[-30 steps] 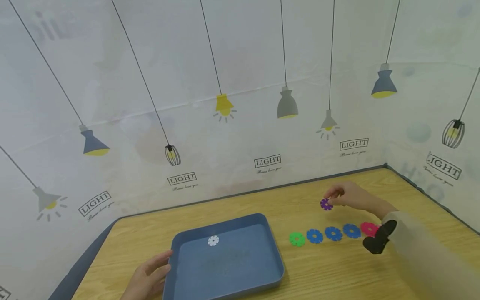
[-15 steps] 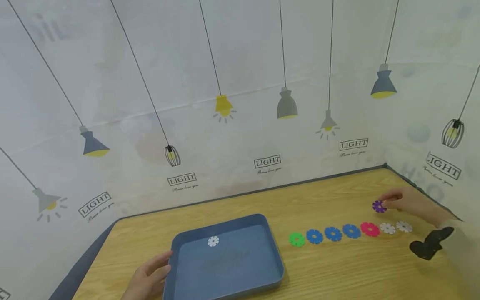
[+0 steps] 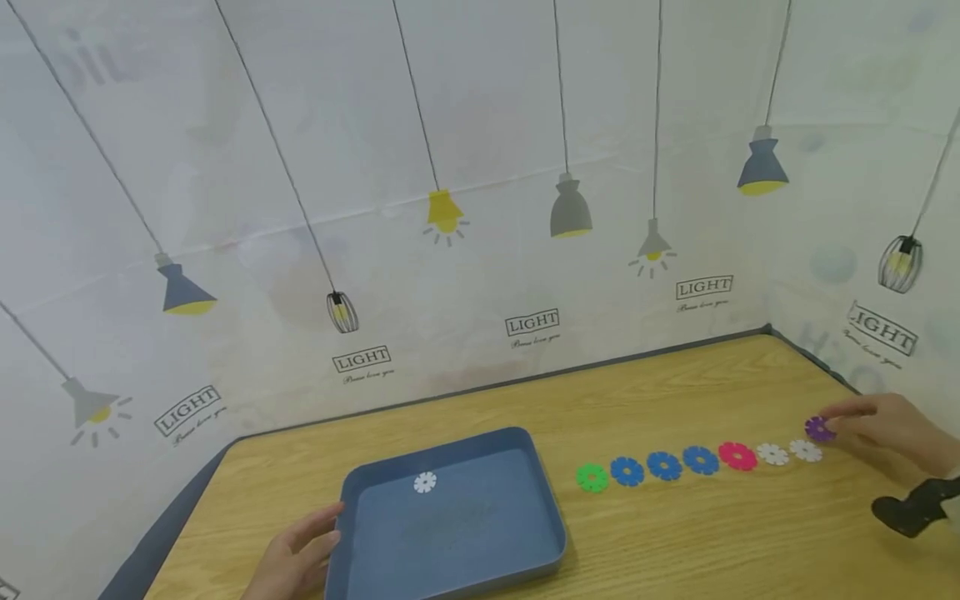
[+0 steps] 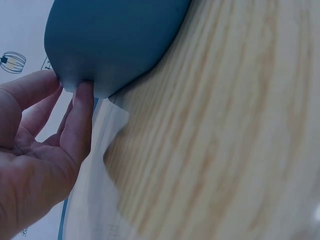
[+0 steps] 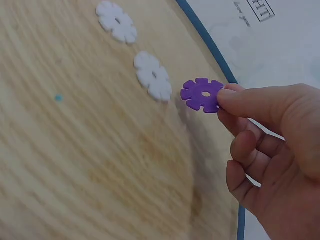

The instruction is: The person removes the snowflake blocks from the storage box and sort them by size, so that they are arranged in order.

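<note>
My right hand (image 3: 892, 425) pinches a purple interlocking disc (image 5: 201, 95) between thumb and index finger, with its other fingers curled. The disc is just above the table at the right end of a row, close to a white interlocking disc (image 5: 152, 76). Along that row lie a green disc (image 3: 592, 477), several blue discs (image 3: 664, 466), a pink disc (image 3: 737, 456) and another white disc (image 3: 772, 454). My left hand (image 3: 296, 554) rests its fingertips and thumb against the left outer wall of the blue tray (image 3: 551, 500).
One white disc (image 3: 425, 482) lies inside the tray near its back wall. The wooden table (image 3: 675, 550) ends at a white printed wall sheet (image 3: 465, 283) at the back and right. A tiny blue speck (image 5: 58, 98) shows on the tabletop.
My right hand has carried the purple disc rightward along the row and lower, uncovering the pink and white discs. My left hand stays at the tray.
</note>
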Demonstrator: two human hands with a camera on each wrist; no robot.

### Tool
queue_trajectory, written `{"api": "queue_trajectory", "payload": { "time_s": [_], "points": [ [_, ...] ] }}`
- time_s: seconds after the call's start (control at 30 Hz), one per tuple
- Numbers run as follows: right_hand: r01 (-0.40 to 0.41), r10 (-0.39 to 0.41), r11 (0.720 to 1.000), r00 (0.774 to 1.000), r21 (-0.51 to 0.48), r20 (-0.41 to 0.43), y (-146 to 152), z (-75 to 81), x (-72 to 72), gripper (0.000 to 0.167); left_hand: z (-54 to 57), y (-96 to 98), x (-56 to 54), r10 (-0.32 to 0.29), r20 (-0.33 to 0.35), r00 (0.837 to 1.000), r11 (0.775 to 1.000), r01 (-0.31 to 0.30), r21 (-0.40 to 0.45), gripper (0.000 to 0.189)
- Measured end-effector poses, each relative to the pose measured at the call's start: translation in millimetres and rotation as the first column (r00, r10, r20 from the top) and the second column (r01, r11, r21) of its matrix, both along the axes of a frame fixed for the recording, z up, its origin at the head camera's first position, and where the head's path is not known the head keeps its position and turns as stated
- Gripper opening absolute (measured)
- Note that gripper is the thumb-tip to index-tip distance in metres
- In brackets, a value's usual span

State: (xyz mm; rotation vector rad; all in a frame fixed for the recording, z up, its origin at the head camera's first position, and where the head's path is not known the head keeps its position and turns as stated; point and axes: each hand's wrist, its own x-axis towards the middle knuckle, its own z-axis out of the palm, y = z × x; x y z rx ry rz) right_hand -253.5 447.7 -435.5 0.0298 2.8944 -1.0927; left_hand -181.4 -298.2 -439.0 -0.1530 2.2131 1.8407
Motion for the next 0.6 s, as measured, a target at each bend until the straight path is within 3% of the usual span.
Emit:
{"api": "queue_trajectory", "payload": {
  "time_s": [0.2, 0.47, 0.6],
  "points": [
    [0.043, -0.045, 0.999, 0.997, 0.019, 0.067, 17.1, -9.8, 3.4, 0.048, -0.5, 0.0, -0.5, -0.005, -0.001, 1.0, 1.0, 0.005, 0.024, 0.061],
    [0.04, -0.04, 0.998, 0.999, 0.058, 0.006, 15.8, -17.5, 4.0, 0.039, 0.0, -0.2, -1.5, -0.006, -0.002, 1.0, 1.0, 0.006, 0.004, 0.061],
    [0.026, -0.026, 0.999, 1.0, 0.026, 0.006, 12.5, -18.4, 6.4, 0.034, -0.2, -0.4, -1.4, -0.007, -0.001, 1.0, 1.0, 0.007, 0.002, 0.061]
  ]
}}
